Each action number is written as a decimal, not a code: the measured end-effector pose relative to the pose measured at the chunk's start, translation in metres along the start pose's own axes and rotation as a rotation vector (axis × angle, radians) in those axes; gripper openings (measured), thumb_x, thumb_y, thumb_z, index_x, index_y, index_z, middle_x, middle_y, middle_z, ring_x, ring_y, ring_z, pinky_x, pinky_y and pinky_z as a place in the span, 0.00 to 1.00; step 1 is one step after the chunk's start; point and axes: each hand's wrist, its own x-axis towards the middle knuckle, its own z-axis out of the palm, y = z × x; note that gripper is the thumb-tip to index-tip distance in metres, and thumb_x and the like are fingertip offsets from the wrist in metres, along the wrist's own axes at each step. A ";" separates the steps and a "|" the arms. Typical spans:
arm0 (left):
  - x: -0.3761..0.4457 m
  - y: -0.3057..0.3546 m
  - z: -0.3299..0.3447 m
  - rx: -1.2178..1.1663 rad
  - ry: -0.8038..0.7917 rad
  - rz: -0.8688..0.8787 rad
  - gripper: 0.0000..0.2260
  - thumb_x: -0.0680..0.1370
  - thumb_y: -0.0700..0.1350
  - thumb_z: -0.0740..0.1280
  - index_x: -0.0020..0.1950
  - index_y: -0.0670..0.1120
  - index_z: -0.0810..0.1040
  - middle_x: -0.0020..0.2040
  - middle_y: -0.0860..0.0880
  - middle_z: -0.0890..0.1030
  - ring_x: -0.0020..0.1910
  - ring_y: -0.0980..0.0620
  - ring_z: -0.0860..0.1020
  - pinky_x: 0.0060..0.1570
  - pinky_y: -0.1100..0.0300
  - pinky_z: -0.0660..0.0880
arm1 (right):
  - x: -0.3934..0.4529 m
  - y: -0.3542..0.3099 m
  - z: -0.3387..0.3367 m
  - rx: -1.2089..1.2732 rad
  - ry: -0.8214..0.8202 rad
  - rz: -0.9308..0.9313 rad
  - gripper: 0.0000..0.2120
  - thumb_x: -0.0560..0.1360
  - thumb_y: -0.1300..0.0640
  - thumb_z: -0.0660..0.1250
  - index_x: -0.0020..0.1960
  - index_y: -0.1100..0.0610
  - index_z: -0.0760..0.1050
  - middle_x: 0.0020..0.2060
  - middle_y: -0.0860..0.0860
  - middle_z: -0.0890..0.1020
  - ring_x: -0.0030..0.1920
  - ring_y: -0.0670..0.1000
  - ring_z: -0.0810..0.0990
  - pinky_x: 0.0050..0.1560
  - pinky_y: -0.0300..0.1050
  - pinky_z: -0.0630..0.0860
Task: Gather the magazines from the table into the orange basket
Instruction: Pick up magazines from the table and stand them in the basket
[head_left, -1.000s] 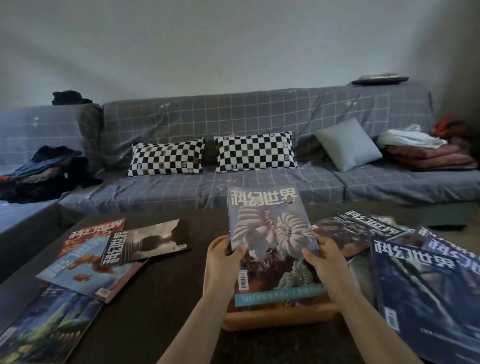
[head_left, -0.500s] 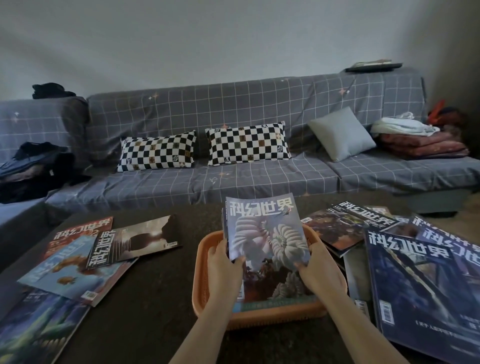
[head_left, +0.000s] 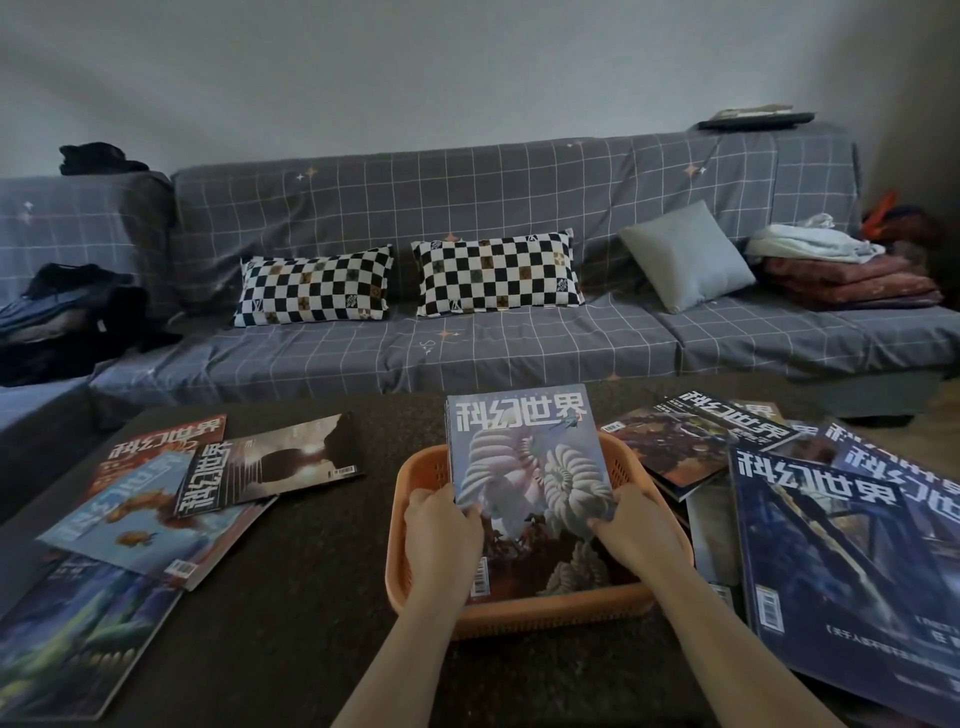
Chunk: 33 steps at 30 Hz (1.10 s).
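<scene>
A stack of magazines (head_left: 530, 493), topped by a pale spiral-shell cover, stands tilted in the one orange basket (head_left: 415, 478) at the middle of the dark bench (head_left: 311, 597), its lower edge down inside. The left hand (head_left: 441, 535) grasps the stack's left edge and the right hand (head_left: 641, 538) its right edge, each grip curled round it. Four magazines (head_left: 156, 509) lie overlapping at the left, and a bigger overlapping heap (head_left: 831, 545) lies just right of the basket, its number unclear. Behind, the sofa (head_left: 467, 353) carries two checkered cushions (head_left: 405, 280) and one plain grey cushion (head_left: 685, 257).

Orange basket (head_left: 415, 478) floor hidden under held magazine (head_left: 524, 467). Right-hand magazine pile (head_left: 831, 545) cut by frame edge. Barcode digits too small to read.
</scene>
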 end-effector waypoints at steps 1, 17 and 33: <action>0.000 0.001 0.000 0.011 0.005 0.000 0.05 0.79 0.48 0.65 0.50 0.49 0.78 0.50 0.51 0.76 0.37 0.54 0.79 0.36 0.64 0.76 | -0.001 0.000 0.000 0.000 -0.006 -0.001 0.16 0.74 0.50 0.67 0.57 0.57 0.73 0.40 0.48 0.77 0.37 0.47 0.74 0.28 0.36 0.63; -0.012 0.002 -0.025 -0.149 0.026 0.079 0.23 0.78 0.51 0.65 0.73 0.53 0.66 0.70 0.49 0.67 0.48 0.59 0.74 0.40 0.68 0.70 | -0.026 -0.027 -0.011 0.392 0.140 -0.251 0.18 0.76 0.52 0.66 0.64 0.53 0.72 0.51 0.48 0.80 0.43 0.38 0.76 0.39 0.27 0.72; 0.033 -0.110 -0.151 -0.150 0.189 -0.061 0.15 0.79 0.49 0.65 0.66 0.54 0.72 0.59 0.51 0.74 0.44 0.58 0.77 0.35 0.67 0.73 | -0.047 -0.211 0.089 0.410 -0.157 -0.613 0.17 0.75 0.53 0.67 0.64 0.52 0.73 0.56 0.47 0.79 0.50 0.38 0.74 0.41 0.22 0.69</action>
